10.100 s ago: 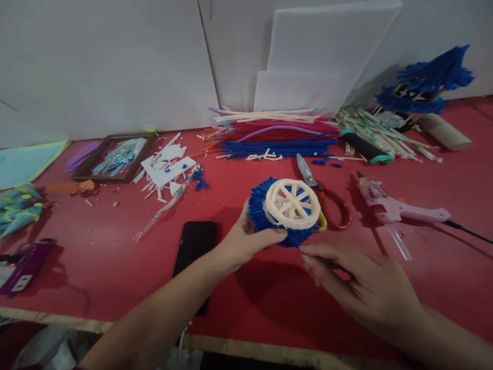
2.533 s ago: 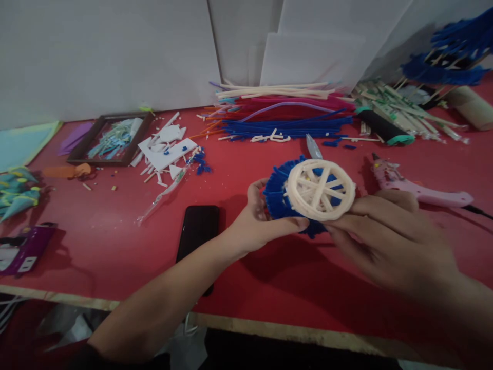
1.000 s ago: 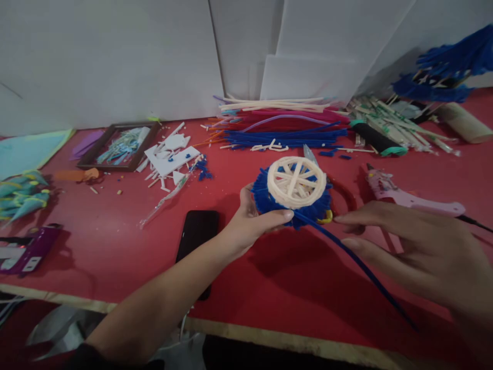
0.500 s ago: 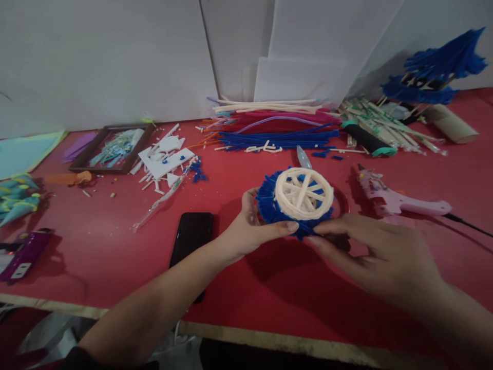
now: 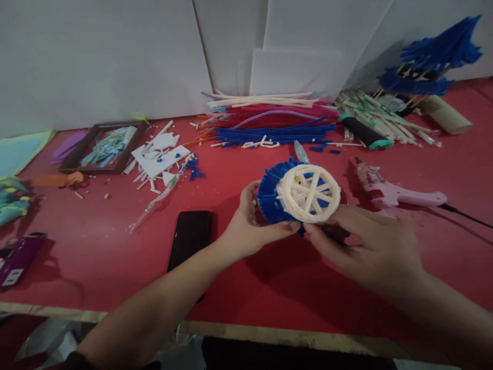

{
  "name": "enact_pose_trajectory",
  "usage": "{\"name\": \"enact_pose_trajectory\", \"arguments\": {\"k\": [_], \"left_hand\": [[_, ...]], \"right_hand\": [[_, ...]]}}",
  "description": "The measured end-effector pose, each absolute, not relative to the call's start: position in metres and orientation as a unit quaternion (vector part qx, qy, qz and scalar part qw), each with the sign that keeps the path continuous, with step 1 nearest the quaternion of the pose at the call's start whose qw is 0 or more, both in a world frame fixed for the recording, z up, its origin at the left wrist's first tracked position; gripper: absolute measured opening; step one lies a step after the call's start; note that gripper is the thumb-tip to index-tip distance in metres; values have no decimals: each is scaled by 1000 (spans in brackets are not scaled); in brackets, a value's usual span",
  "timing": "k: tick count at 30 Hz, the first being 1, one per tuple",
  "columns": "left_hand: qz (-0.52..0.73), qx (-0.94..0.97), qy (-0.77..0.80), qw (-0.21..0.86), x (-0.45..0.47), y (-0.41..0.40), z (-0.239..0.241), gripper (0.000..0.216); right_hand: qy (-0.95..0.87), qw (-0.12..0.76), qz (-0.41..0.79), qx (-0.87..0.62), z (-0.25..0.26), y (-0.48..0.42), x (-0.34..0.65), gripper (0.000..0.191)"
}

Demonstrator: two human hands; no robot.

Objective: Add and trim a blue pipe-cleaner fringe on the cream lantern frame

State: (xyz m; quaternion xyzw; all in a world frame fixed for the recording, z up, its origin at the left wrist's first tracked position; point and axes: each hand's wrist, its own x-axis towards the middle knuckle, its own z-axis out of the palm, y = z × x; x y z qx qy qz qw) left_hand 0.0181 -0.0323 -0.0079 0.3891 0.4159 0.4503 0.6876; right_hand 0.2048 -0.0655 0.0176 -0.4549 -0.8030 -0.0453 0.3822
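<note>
- Red tabletop [image 5: 239, 303], one, pale worn near edge, bearing all small items below
- Left hand [image 5: 246, 231], one, thumb laid along the near edge of the work, fingers curled behind its left side, grip closed on it
- Right hand [image 5: 370, 246], one, thumb and fingers bent close together at the work's lower right edge; what lies between the fingertips is hidden, so how far they close cannot be told
- Cream spoked wheel [image 5: 310, 193], one, round and flat, tilted, between both hands and raised over the tabletop right of centre
- Blue fringe [image 5: 271, 198], pleated, beneath the wheel, showing mostly at its left
- Smartphone [image 5: 190, 236], one, black, dark screen, left of the left forearm
- Glue gun [image 5: 393, 195], one, pink, corded, lying right of the work
- Scissors [image 5: 301, 152], one pair, blade visible just beyond the wheel
- Picture frame [image 5: 88, 169], one, brown, holding clippings
- Pipe cleaners [image 5: 273, 134], blue, red, cream, bundled behind the scissors
- Cardboard tube [image 5: 447, 114], one, lying far right
</note>
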Motion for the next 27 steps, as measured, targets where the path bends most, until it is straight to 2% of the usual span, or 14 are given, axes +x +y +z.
{"name": "enact_pose_trajectory", "arguments": {"k": [5,11,16,27], "left_hand": [[452,395,407,688,19,-34,-9,75],[452,383,410,693,18,-33,-6,76],[429,376,393,721,16,-31,-2,76],[438,375,410,706,17,-33,-9,72]], "right_hand": [[-789,388,-72,-470,21,-67,205,20],[-803,394,-46,-445,17,-67,208,10],[-808,389,-20,-443,15,-65,210,12],[-816,393,-86,-415,17,-67,202,17]]}}
